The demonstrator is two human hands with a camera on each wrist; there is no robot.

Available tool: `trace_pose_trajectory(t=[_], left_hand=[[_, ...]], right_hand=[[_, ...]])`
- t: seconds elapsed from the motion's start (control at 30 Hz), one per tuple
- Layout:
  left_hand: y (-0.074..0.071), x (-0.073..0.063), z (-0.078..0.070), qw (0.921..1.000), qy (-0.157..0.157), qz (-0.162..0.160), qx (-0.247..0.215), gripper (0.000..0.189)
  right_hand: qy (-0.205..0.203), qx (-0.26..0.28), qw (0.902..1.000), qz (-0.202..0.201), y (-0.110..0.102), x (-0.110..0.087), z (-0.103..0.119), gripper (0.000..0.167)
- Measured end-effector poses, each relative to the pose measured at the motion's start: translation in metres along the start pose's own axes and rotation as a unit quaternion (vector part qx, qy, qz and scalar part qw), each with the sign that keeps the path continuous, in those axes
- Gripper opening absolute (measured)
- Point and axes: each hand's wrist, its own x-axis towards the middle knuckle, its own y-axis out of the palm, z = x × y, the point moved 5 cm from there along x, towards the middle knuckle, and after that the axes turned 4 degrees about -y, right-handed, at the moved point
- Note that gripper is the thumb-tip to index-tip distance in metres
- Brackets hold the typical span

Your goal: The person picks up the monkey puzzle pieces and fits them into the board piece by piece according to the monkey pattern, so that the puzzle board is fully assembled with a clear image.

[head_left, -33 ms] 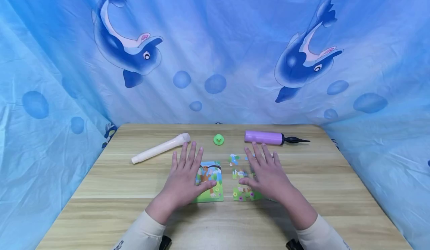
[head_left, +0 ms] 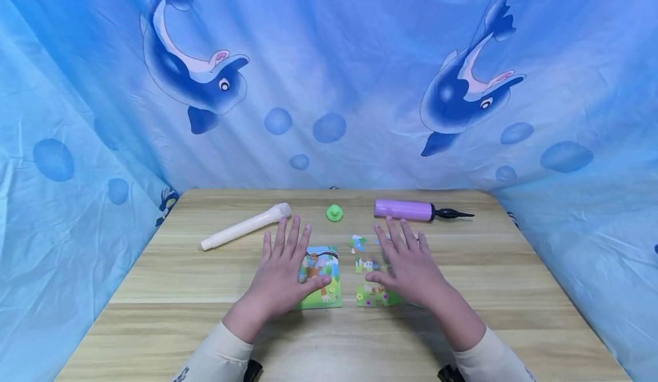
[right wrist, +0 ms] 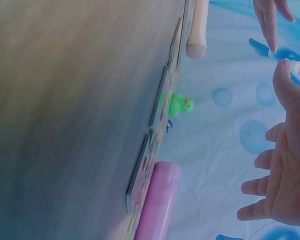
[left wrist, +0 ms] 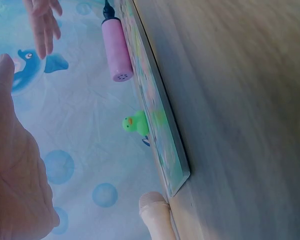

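Observation:
My left hand (head_left: 280,282) hovers with spread, straight fingers over a picture card (head_left: 331,293) that shows a brown animal, and it covers the card's left part. To the right, my right hand (head_left: 413,270) is spread palm down above several jigsaw puzzle pieces (head_left: 366,265), hiding some of them. Both palms are raised off the table; the left wrist view shows a gap between the left palm (left wrist: 15,175) and the card. Neither hand holds anything.
Behind the left hand lies a pale toy microphone (head_left: 244,228). A small green rubber duck (head_left: 334,213) sits at the back middle. A purple hand pump (head_left: 403,209) with a black nozzle lies behind the right hand. A blue dolphin curtain (head_left: 329,73) hangs around the wooden table (head_left: 329,348).

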Motion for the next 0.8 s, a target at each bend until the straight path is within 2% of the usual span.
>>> trace_pose_trajectory(t=[0.47,0.63,0.8], left_hand=[[0.0,-0.003,0.002,0.9999,0.007,-0.009,-0.007,0.106],[-0.004,-0.002,0.006,0.9998,0.001,0.002,-0.019,0.107],[-0.007,-0.002,0.018,0.9995,-0.01,0.021,-0.023,0.105]], right_hand=[[0.005,0.003,1.0,0.003,-0.001,0.0,0.001,0.101],[0.009,0.002,1.0,0.002,-0.003,0.003,-0.001,0.101],[0.02,0.007,0.9998,0.003,-0.008,0.012,-0.004,0.098]])
